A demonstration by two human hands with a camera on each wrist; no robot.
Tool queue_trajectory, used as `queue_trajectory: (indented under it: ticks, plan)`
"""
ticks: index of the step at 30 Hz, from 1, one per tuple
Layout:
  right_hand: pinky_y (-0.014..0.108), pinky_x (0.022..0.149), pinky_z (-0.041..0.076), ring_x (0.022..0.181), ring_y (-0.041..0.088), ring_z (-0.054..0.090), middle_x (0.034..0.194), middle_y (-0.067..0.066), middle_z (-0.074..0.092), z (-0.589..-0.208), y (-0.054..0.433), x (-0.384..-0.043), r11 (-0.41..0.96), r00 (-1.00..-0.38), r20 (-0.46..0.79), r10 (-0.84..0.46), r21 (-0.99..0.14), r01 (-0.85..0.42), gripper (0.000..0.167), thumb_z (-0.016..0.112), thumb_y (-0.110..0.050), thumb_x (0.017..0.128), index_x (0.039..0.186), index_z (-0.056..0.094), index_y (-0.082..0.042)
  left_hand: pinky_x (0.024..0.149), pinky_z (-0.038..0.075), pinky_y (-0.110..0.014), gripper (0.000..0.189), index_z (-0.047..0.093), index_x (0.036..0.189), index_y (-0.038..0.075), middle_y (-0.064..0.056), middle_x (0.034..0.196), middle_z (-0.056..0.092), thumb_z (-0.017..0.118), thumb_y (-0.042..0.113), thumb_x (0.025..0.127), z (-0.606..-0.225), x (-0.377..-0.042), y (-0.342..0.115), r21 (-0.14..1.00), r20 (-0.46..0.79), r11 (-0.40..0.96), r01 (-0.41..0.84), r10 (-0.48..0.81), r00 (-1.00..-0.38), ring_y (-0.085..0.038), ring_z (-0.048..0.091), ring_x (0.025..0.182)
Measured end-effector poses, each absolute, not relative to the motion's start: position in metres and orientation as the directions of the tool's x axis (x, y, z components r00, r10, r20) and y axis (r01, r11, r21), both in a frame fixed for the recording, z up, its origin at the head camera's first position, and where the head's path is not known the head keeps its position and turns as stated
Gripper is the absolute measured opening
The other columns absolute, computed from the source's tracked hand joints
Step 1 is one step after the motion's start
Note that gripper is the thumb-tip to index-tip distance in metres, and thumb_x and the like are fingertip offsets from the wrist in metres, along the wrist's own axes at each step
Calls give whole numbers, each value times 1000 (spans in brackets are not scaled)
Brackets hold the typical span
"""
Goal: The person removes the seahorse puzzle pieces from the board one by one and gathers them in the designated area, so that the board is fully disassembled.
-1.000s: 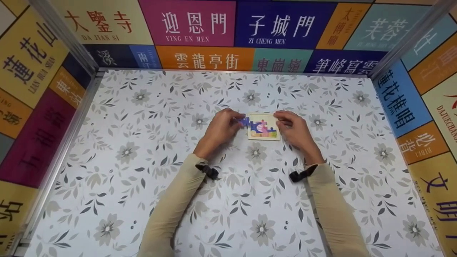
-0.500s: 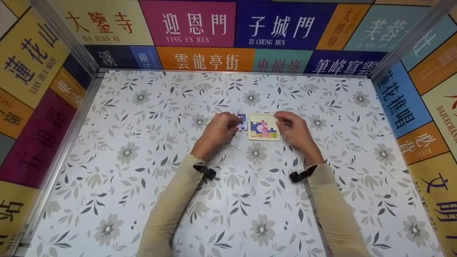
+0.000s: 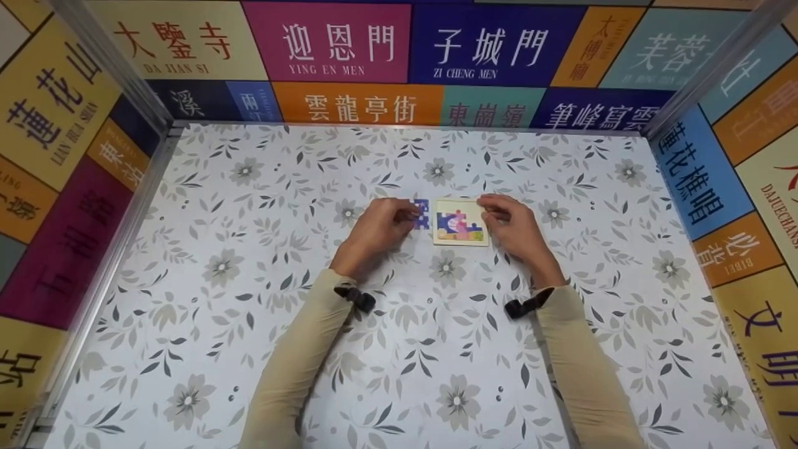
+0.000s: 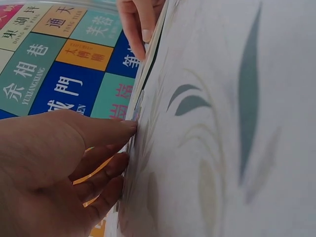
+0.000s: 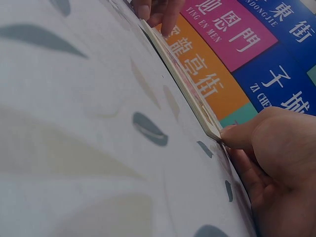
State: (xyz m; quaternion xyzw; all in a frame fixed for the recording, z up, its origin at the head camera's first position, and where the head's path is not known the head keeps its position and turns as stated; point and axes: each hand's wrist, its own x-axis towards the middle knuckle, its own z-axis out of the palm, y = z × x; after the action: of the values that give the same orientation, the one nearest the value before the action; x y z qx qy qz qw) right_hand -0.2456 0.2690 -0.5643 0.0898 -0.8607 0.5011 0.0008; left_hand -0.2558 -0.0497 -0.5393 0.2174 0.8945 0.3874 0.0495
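Purple-blue jigsaw pieces (image 3: 423, 215) lie just left of a small square puzzle tray (image 3: 461, 244) with a pale frame. My left hand (image 3: 381, 227) pinches at these pieces with thumb and curled fingers; in the left wrist view its fingertips (image 4: 129, 124) are low at the table surface. Inside the tray, joined purple, pink and yellow pieces (image 3: 460, 226) fill the lower part, and the pale base shows above. My right hand (image 3: 512, 224) holds the tray's right edge, its thumb (image 5: 232, 136) against the near corner in the right wrist view.
The table (image 3: 449, 349) wears a white cover with grey flowers and leaves. Colourful panels (image 3: 349, 43) with large characters stand along the back and both sides. Each sleeve end bears a black wrist camera (image 3: 361, 299).
The purple pieces, earlier overlapping the tray's left edge at an angle, now lie upright beside it. My left hand has shifted slightly left and down. My right hand and the tray stay put.
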Motion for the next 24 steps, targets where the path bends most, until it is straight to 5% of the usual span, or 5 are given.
queue_trajectory:
  ticks: [7,24]
  plan:
    - [49,117,50,134,33,64,155,15,61,-565,269,-245,462,-987,80,-143,-876,-138,34,65,-8,107,140,71,-3,85,60,-36,24,81,119,6,-8,106,81,74,1,97,-541,-255,-46,717,101,595,364,428,-898,-21,74,94]
    - [40,114,51,132,30,65,154,12,62,-566,270,-245,465,-983,91,-160,-872,-156,33,67,-11,107,140,72,-8,86,60,-35,25,81,119,10,-5,108,80,74,4,96,-540,-255,-47,690,93,634,349,401,-911,-19,73,94]
